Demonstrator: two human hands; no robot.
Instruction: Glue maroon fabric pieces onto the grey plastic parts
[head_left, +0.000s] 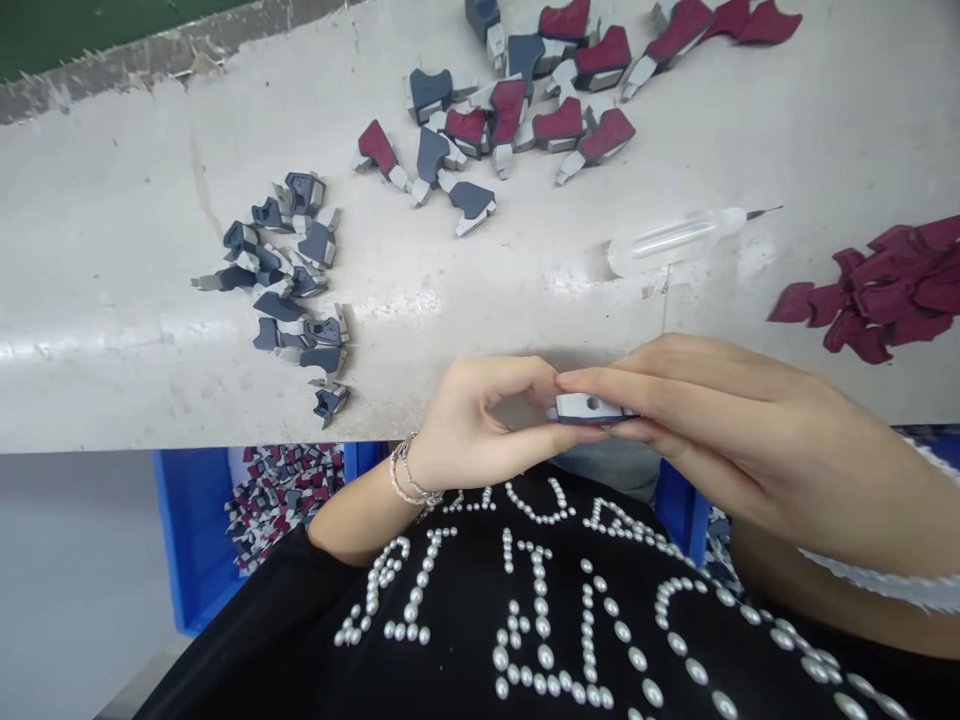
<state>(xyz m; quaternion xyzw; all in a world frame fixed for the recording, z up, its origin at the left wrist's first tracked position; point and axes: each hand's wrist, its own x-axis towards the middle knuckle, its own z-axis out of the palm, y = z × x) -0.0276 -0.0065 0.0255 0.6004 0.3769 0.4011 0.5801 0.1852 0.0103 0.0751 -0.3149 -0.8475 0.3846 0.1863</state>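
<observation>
Between my two hands is a small white, grey and maroon plastic part [583, 407], held just above the table's near edge. A dark round hole shows in its white side. My left hand [491, 420] pinches its left end between thumb and forefinger. On the other end, my right hand [720, 425] closes its fingertips, which cover part of the piece. Beyond my hands lies a clear-handled tool with a thin metal tip [679, 240], pointing right. Loose maroon pieces [892, 290] are heaped to the right.
Grey and white parts [289, 280] lie in a cluster at left on the white table [120, 300]. Similar parts with maroon faces [506, 110] spread across the back. Below the edge, a blue bin [191, 540] holds many small pieces; another blue bin [684, 510] stands at right.
</observation>
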